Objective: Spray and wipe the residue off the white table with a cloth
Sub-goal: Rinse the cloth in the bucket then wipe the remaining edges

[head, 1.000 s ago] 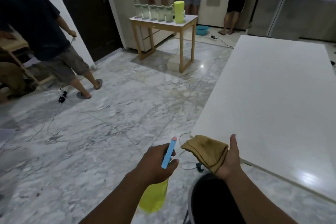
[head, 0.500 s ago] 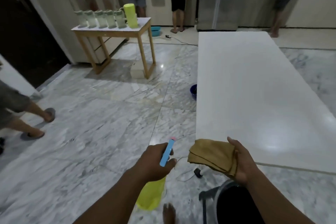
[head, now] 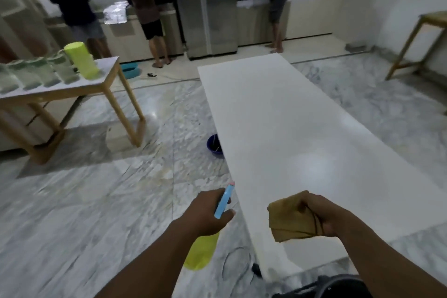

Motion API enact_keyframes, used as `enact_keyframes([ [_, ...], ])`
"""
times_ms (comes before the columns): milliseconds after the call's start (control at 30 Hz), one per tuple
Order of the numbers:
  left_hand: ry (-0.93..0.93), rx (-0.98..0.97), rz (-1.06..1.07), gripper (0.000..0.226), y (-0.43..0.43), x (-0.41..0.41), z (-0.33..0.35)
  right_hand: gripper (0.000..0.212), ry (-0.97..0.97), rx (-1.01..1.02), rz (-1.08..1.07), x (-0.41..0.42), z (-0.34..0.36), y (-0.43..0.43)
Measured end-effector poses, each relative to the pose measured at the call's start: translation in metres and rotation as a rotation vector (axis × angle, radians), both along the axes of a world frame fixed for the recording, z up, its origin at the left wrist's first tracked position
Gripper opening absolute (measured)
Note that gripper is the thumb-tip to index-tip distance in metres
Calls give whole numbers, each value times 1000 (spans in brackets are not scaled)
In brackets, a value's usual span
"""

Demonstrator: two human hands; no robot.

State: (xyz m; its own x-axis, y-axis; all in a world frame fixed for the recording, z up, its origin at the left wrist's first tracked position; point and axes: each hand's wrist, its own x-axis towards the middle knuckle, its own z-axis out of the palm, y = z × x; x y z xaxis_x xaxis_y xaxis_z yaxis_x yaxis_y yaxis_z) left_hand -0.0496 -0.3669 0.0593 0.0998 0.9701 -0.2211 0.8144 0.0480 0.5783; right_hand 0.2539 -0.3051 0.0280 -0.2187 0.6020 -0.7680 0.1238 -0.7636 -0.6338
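Ready to spray the tabletop (head: 290, 128)
The left hand (head: 208, 210) grips the spray bottle (head: 199, 251) beside its edge, the right hand (head: 321, 215) bunches the cloth (head: 287, 220) above it; aim inboard before squeezing.

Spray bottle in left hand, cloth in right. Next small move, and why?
Probably swing the left hand rightward so the spray bottle is over the white table, nozzle aimed at its top. The bottle now hangs beside the table's left edge, mostly over the floor. The right hand grips the brown cloth over the near end, ready to wipe.
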Motion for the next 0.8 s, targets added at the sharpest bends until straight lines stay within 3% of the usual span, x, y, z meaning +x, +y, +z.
enact_keyframes([
  [233, -24, 24, -285, 36, 105, 20, -9, 25, -183, -17, -2, 17, 16, 24],
  [467, -125, -16, -593, 39, 202, 48, -47, 40, -413, -133, -17, 4, -13, 58],
  [667, -234, 1, -806, 48, 265, 66, -68, 37, -702, -132, 107, -7, -11, 93],
  [800, -279, 52, -893, 46, 291, 92, -76, 24, -734, -29, -67, 3, -13, 103],
])
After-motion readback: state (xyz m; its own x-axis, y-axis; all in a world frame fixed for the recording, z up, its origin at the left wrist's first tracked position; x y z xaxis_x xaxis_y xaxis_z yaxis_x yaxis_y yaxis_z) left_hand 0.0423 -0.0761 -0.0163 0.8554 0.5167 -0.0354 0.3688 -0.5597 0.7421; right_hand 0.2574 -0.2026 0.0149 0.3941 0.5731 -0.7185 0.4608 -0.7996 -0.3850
